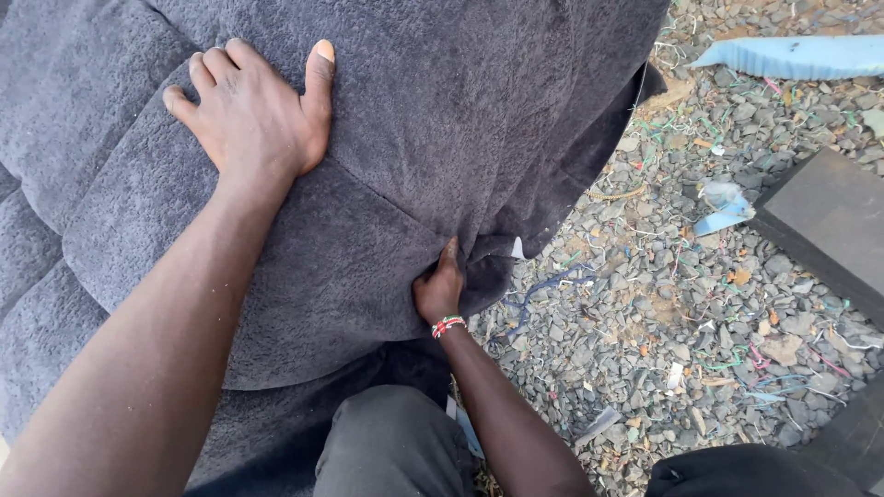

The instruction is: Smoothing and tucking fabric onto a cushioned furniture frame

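Head view: dark grey plush upholstery fabric [405, 138], napped, seamed into padded panels, draped over a cushioned form above littered gravel [663, 313]. Left hand [253, 106] lies flat and open on an upper panel, fingers spread. Right hand [440, 290], beaded bracelet [448, 325] at wrist, pinches a gathered fold at the cover's lower edge.

Sunlit grey gravel ground [645, 322] strewn with coloured thread scraps; beyond it, a pale blue foam strip [796, 57] and dark flat board [833, 216].
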